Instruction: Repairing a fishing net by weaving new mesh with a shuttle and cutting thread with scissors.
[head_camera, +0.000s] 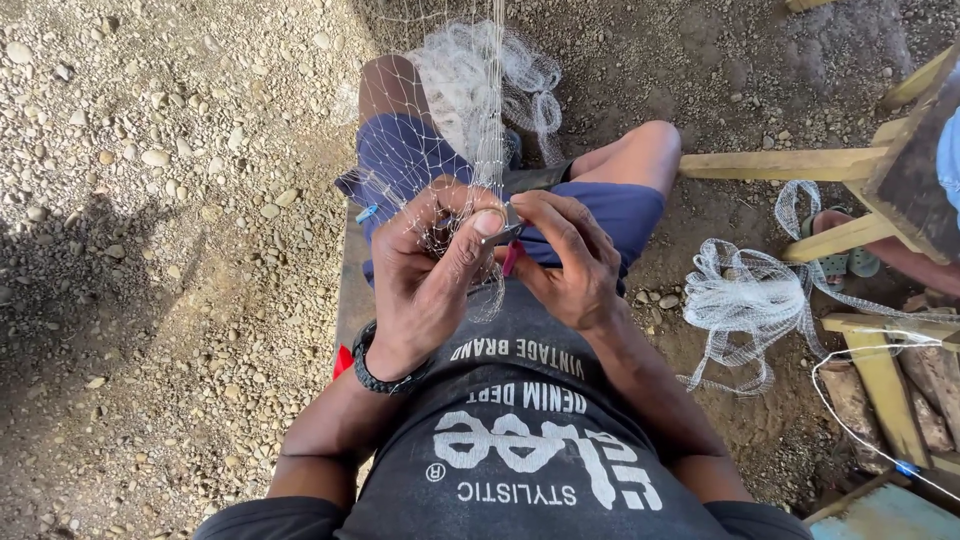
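The person sits with knees apart over gravel ground (150, 200), both hands raised close together in front of the chest. The left hand (425, 270) pinches a bunch of the fine white fishing net (480, 90) between thumb and fingers, closed tight on the mesh; a black bracelet (375, 368) circles that wrist. The right hand (570, 260) is curled shut around a small tool with a red handle (512, 257), its metal tip meeting the mesh just beside the left thumb. The net runs upward from the hands and drapes over the left knee. A second heap of netting (745, 300) lies on the ground to the right, near some wooden beams (780, 163).
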